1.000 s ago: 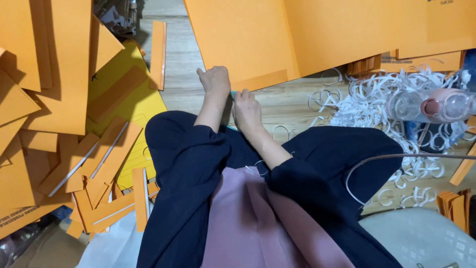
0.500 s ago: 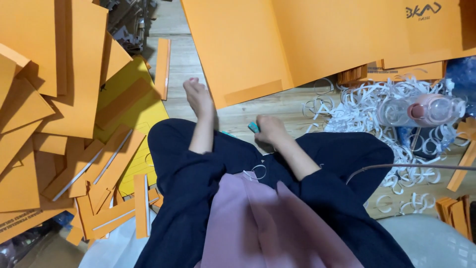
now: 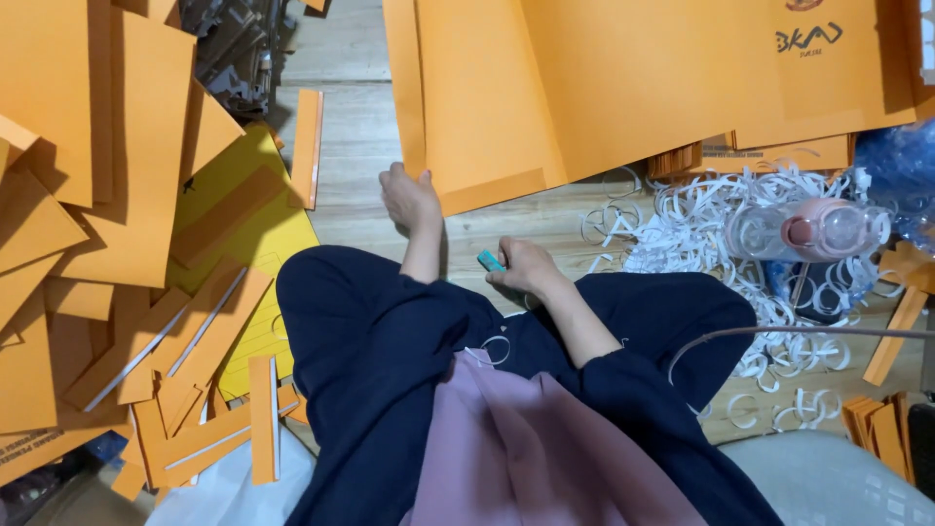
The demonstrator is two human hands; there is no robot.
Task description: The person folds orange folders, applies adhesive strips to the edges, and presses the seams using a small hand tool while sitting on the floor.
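Separating from each other over the past second, the two hands are now working at different spots on the wooden plank floor (image 3: 360, 146). The left hand (image 3: 409, 198) is reaching forward and pinching the lower left corner of the large flat orange paper sheet (image 3: 604, 88), which is lying on the floor ahead of the knees; a second ago both hands were close together at that same edge. The right hand (image 3: 524, 268) is now drawn back toward the lap, closed around a small teal stick-shaped tool (image 3: 490, 260) whose tip is poking out beside the thumb. That split suggests one hand is steadying the sheet while the other is keeping the tool ready. To the right, a heap of curled white paper strips (image 3: 701, 224) is surrounding a clear plastic bottle with a pink cap (image 3: 808, 229), lying on its side. To the left, folded orange paper pieces (image 3: 117, 292) are piling over a yellow sheet (image 3: 243, 244).
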